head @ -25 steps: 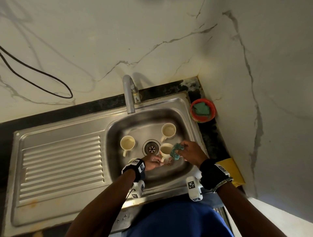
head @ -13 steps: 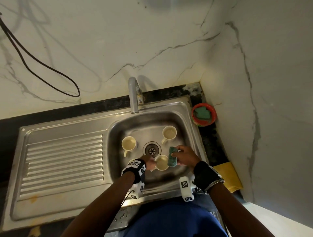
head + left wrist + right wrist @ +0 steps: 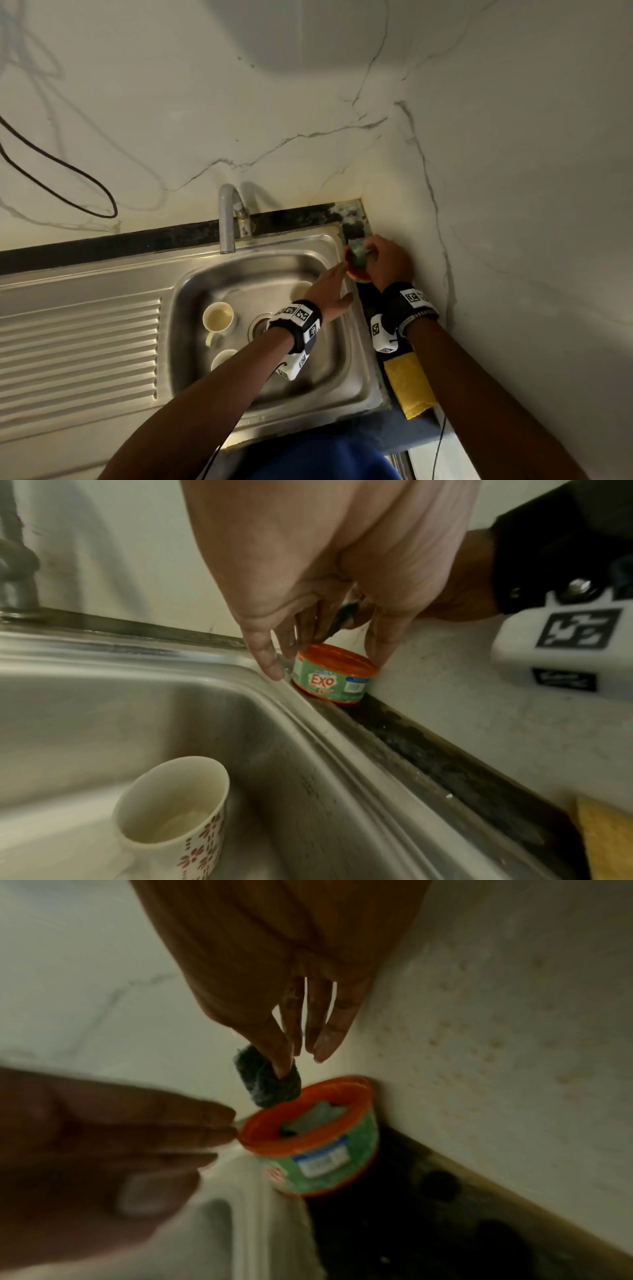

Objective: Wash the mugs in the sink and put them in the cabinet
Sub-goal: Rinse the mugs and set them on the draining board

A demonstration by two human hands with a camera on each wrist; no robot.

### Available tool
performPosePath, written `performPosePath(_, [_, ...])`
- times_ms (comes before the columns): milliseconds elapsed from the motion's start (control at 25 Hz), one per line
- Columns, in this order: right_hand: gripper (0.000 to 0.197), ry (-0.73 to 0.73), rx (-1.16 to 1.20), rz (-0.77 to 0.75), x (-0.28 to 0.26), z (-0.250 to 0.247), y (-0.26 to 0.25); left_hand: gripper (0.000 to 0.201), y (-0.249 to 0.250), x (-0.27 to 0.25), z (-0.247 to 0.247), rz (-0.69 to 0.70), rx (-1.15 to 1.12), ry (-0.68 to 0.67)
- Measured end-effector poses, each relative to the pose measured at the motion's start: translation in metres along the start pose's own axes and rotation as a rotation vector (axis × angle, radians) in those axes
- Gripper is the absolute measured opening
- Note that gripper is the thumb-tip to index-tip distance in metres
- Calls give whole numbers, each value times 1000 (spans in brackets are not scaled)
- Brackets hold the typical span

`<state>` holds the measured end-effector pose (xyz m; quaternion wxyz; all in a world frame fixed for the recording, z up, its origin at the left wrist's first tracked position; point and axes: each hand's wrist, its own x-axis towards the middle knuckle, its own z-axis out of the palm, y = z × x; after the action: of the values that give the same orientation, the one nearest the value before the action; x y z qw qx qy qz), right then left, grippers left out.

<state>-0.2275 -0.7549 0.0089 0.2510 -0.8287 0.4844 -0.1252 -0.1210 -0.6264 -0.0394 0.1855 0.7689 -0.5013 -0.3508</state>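
Mugs [image 3: 218, 316] sit in the sink [image 3: 356, 373], one half hidden by the left forearm.

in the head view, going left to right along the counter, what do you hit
drainboard → left mug → drain → left hand → soap tub → yellow cloth

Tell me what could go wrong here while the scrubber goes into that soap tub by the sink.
1. The small orange-rimmed green soap tub sits on the narrow ledge at the steel sink's rim; pushing the dark green scrub pad in could tip it toward the basin.
2. The left hand only touches beside it with straight fingers, so it may slide.
3. The right hand pinches the pad lightly; it could drop.
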Motion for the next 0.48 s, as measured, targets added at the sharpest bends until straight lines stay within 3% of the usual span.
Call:
performPosePath(120, [22,-124,-239,-19,6,22,11,88,2,7,10,50,68,-22])
performPosePath(280, [26,-179,-307,75,0,37,19,91,-6,3,21,61,105,-2])
performPosePath(400, [19,-126,-300,35,-7,33,14,92,-14,1,23,84,94,-14])
performPosePath(480, [18,-69,-174,-34,-15,31,0,89,-26,-2,21,42,78,-1])
